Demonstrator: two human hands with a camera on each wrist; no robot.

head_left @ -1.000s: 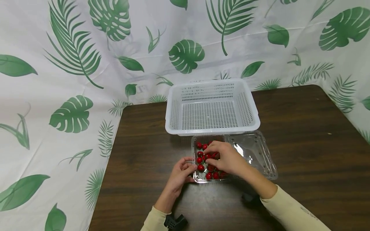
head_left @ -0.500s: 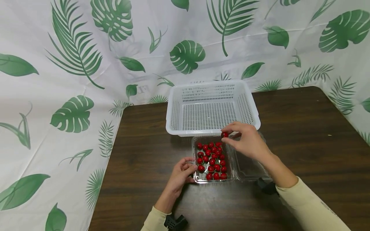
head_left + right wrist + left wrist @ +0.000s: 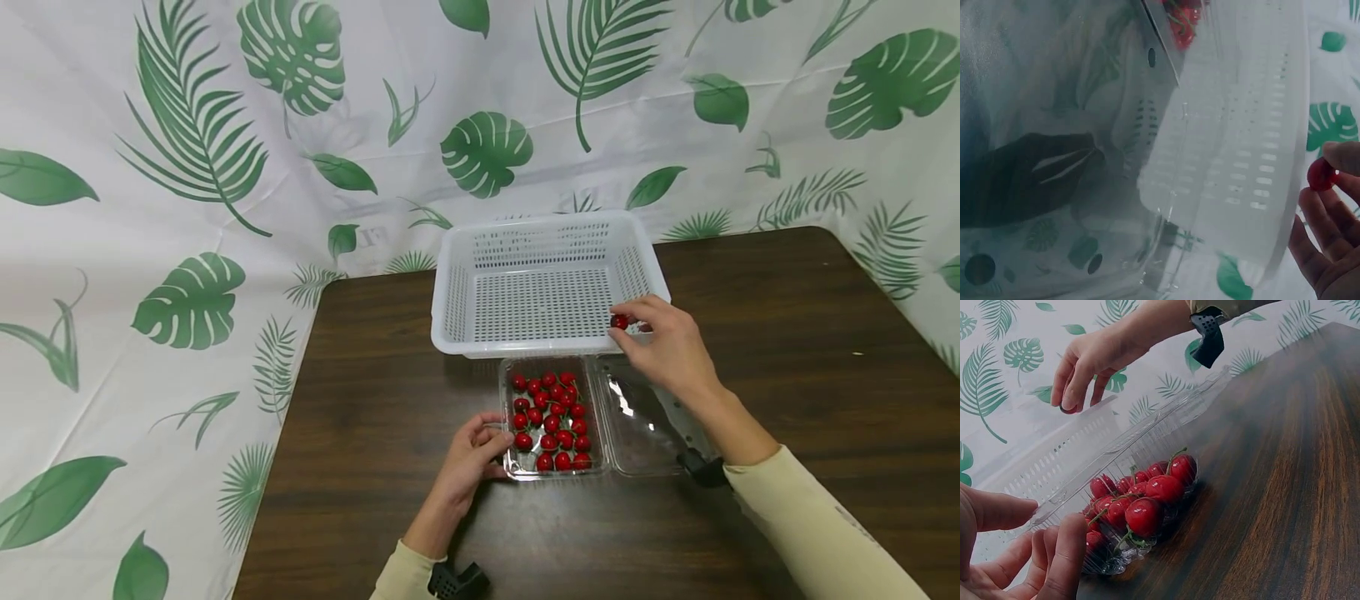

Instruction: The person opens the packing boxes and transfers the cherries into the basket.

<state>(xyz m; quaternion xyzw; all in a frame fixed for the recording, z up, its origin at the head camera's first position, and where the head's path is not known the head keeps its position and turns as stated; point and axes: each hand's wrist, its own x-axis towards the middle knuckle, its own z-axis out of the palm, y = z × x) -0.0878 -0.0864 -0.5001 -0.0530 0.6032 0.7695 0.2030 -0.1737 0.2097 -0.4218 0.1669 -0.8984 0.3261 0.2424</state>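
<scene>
In the head view, my right hand point(image 3: 667, 346) pinches one red cherry point(image 3: 619, 322) between thumb and fingers, over the near right rim of the white plastic basket point(image 3: 450, 333). The right wrist view shows that cherry point(image 3: 1322, 174) at the thumb tip, beside the basket wall. My left hand point(image 3: 468, 458) grips the left edge of a clear clamshell box point(image 3: 551, 364), thumb at the rim point(image 3: 1044, 509) and fingers along the outer wall. Several red cherries point(image 3: 1145, 515) with green stems lie inside the box.
The box's clear lid point(image 3: 637, 417) lies folded open to the right on the dark wooden table point(image 3: 375, 400). A white cloth with green leaf prints point(image 3: 405, 50) hangs behind. The basket stands directly behind the box, its perforated floor showing.
My right hand has lifted a cherry out of the box and carried it right and back to the basket's rim. My left hand has stayed at the box's edge.
</scene>
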